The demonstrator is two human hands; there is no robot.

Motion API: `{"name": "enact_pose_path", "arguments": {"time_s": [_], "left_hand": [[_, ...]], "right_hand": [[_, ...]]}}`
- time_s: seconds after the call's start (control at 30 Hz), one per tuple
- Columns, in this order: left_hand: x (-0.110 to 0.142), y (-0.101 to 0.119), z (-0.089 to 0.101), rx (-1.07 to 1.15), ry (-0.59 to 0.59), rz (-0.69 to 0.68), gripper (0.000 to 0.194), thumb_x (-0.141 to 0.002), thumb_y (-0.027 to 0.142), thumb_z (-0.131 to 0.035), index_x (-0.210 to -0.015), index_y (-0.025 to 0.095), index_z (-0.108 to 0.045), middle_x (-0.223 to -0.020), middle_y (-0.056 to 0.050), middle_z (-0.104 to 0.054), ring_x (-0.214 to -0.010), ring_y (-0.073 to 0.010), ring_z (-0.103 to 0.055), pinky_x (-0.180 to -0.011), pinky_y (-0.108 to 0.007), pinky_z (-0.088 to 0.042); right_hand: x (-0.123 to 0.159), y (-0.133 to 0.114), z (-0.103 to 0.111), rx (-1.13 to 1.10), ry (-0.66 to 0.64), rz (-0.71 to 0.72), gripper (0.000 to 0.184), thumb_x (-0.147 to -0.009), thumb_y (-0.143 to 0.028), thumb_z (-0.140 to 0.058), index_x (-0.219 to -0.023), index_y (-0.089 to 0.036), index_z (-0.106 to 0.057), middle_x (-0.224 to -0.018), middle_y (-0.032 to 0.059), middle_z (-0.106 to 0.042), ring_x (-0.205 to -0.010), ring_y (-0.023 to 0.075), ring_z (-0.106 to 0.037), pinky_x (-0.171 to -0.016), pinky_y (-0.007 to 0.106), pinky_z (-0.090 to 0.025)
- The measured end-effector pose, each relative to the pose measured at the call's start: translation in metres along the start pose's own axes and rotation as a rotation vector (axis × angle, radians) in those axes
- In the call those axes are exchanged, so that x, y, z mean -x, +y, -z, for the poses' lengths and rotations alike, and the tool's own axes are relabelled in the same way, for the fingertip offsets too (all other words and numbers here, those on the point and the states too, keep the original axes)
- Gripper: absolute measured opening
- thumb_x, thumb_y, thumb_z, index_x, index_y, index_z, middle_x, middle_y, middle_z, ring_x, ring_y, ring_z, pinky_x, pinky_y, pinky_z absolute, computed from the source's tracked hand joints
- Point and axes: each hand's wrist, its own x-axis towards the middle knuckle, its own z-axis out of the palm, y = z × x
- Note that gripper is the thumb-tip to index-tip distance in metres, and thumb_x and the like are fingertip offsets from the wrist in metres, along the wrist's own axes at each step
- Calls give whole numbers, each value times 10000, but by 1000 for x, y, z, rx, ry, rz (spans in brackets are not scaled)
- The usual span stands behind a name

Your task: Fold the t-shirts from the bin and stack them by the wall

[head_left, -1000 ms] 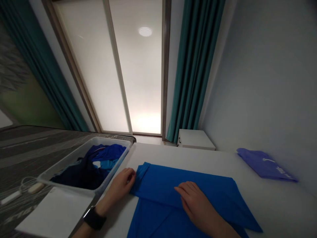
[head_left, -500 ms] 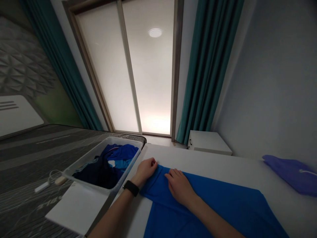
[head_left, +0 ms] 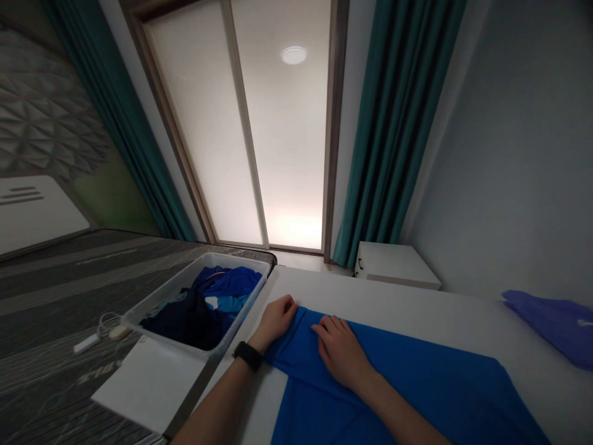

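A bright blue garment [head_left: 370,383] lies spread and folded on the white table [head_left: 393,296], its upper part doubled over. My left hand [head_left: 278,321] is curled at the fold's upper left corner, shut on the cloth there. My right hand [head_left: 341,352] rests on the garment just to the right, fingers slightly spread along the upper edge and holding nothing. A black watch [head_left: 248,356] sits on my left wrist. The garment's lower end runs out of the frame.
A translucent plastic basket [head_left: 176,290] of dark and blue clothes stands left of the table, on a grey mattress [head_left: 60,278]. A white board [head_left: 148,386] lies beside it. A purple bag [head_left: 551,327] lies at the right, and a white cabinet [head_left: 396,264] stands beyond the table.
My right hand has slid left and upward across the garment, close to my left hand, which now sits at the fold's corner. The view has swung, shifting the room rightward.
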Motion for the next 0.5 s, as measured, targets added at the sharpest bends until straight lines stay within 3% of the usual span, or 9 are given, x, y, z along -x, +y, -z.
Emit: {"name": "enact_pose_path", "arguments": {"time_s": [0.17, 0.33, 0.5], "left_hand": [[3, 7, 5, -10, 44, 9, 208, -908, 320, -479, -784, 199, -594, -696, -7, -628, -669, -178, -573, -621, -264, -347], [8, 29, 8, -140, 88, -92, 184, -914, 336, -502, -852, 202, -613, -766, -18, -644, -747, -193, -584, -704, -298, -345], [10, 37, 7, -255, -17, -32, 218, -902, 371, -533, -785, 201, -604, -868, -49, -683, -847, -228, -607, -785, -335, -337]], "right_hand": [[0, -1, 2, 0, -3, -9, 271, -904, -88, -473, -1086, -208, -633, -1029, 66, -598, -990, 233, -527, -887, 374, -417], [-1, -2, 3, 6, -21, -7, 268, -897, -88, -483, -1084, -207, -632, -1027, 65, -595, -990, 231, -524, -880, 369, -417], [0, -2, 2, -3, -27, -14, 264, -898, -91, -467, -1071, -209, -629, -1031, 66, -594, -1001, 236, -519, -897, 373, -409]]}}
